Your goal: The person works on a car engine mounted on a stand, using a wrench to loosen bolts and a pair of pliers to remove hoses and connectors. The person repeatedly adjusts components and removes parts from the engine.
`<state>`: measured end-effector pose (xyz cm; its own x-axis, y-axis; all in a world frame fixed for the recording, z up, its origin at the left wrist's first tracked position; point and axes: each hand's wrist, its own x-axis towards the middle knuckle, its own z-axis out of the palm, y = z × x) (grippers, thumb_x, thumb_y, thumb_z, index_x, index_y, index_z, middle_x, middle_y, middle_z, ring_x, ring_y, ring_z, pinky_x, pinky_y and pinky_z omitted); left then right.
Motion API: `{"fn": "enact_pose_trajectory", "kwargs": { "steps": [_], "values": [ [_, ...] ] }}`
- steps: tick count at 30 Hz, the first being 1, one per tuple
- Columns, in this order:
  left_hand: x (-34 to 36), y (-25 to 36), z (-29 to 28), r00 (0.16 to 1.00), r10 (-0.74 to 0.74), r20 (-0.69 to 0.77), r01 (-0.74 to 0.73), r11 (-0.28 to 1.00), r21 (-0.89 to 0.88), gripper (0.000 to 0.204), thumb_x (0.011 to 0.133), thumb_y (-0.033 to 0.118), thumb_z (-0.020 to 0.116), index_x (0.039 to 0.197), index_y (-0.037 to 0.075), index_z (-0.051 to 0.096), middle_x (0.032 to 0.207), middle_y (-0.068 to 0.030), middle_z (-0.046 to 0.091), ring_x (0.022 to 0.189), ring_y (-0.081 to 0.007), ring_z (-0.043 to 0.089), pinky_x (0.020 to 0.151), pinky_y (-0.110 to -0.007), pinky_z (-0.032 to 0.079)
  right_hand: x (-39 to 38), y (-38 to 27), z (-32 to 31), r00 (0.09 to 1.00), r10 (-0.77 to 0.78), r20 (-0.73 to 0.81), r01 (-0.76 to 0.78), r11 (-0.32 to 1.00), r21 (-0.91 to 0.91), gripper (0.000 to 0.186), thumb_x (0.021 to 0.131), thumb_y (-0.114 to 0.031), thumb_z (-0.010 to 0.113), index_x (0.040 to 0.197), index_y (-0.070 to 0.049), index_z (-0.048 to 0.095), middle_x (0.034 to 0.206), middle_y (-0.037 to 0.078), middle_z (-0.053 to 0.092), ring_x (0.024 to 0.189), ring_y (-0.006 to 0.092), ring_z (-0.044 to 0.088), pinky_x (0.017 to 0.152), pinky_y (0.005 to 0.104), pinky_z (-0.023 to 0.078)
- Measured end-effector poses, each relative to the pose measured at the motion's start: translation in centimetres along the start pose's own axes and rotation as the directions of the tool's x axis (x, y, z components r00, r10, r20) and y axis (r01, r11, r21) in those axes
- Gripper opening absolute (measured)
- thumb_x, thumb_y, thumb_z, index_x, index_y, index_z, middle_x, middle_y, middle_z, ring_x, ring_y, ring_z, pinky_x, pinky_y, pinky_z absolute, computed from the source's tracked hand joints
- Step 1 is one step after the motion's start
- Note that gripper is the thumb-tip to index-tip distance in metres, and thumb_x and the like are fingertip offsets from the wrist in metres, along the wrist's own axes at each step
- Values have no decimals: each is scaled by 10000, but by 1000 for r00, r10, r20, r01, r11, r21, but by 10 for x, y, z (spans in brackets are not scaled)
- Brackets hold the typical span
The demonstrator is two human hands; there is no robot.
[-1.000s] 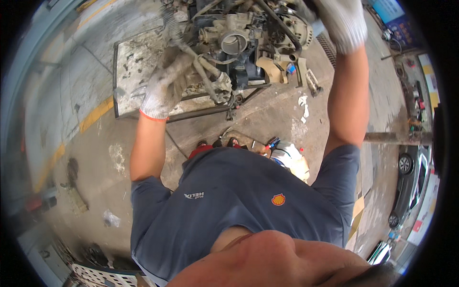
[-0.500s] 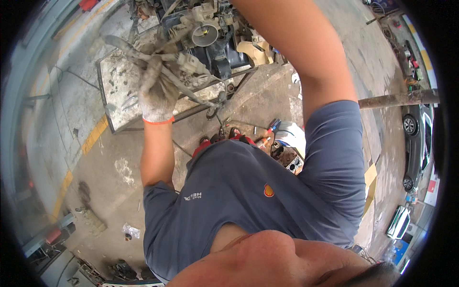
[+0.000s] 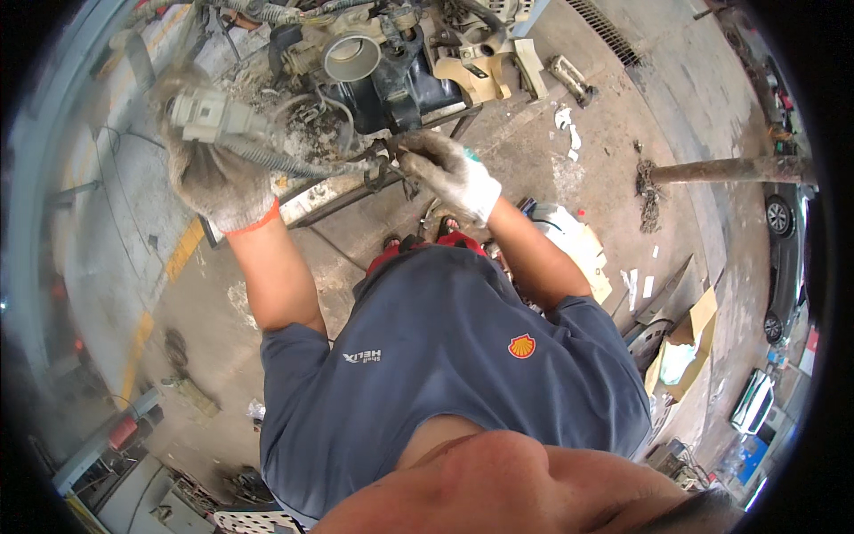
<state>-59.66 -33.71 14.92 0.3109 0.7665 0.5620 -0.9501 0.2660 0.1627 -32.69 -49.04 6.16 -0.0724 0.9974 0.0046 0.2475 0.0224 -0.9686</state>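
Observation:
My left hand [image 3: 218, 178], in a dirty white work glove with an orange cuff, is closed around a wiring harness [image 3: 289, 165]. A pale grey plug connector [image 3: 212, 117] on the harness stands above its fingers, blurred by motion. From there the corrugated sleeve runs rightward to a dark, taped-looking end. My right hand [image 3: 449, 173], in a similar glove, has its fingers closed on the harness near that end. Just beyond both hands are greasy engine parts, among them a round metal intake opening [image 3: 353, 58] and a black plastic part [image 3: 391, 89].
The parts lie on a metal-edged worktable [image 3: 329, 203]. A tan curved piece [image 3: 471, 78] sits at its right. Beyond are a floor drain grate [image 3: 605, 31], a rusty pole [image 3: 729, 172] and an opened cardboard box [image 3: 685, 351]. Parked cars stand far right.
My right arm has come back from beyond the upper edge, and its hand now grips the harness. My left hand has moved left, carrying the connector with it.

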Motion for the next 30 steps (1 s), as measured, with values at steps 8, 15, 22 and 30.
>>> {"fn": "enact_pose_trajectory", "kwargs": {
  "steps": [8, 15, 22, 30],
  "values": [
    [-13, -5, 10, 995, -85, -59, 79, 992, -101, 406, 1112, 169, 501, 1493, 33, 527, 1500, -149, 581, 1309, -304, 636, 1094, -549, 532, 59, -25, 40, 970, 113, 216, -144, 980, 137, 390, 1037, -292, 698, 1298, -2, 690, 1126, 93, 762, 995, 133, 679, 891, 298, 553],
    [12, 17, 26, 998, -63, 25, 64, 997, -43, 374, 1101, 127, 537, 1444, -24, 537, 1412, -156, 639, 1249, -288, 665, 1074, -475, 559, 88, -98, 59, 957, -139, 256, 152, 988, -29, 390, 1001, -380, 622, 1172, -64, 773, 1086, 171, 782, 972, 293, 752, 870, 399, 572],
    [14, 22, 24, 1000, 16, 0, -16, 985, 173, 404, 1120, 236, 527, 1419, -34, 524, 1330, -178, 659, 1099, -305, 742, 845, -466, 677, 64, -73, 71, 977, -214, 20, 194, 920, 339, 615, 1000, -152, 689, 1566, -22, 488, 1521, 150, 597, 1282, 214, 631, 1132, 370, 489],
    [14, 29, 19, 986, -72, 150, 68, 997, 30, 406, 1113, 144, 539, 1482, -23, 504, 1421, -153, 630, 1261, -252, 654, 1059, -424, 553, 51, -71, 70, 986, -134, -96, 159, 930, 332, 427, 1024, -114, 677, 1431, 5, 626, 1298, 98, 722, 1100, 141, 669, 988, 319, 554]
  ]
}}
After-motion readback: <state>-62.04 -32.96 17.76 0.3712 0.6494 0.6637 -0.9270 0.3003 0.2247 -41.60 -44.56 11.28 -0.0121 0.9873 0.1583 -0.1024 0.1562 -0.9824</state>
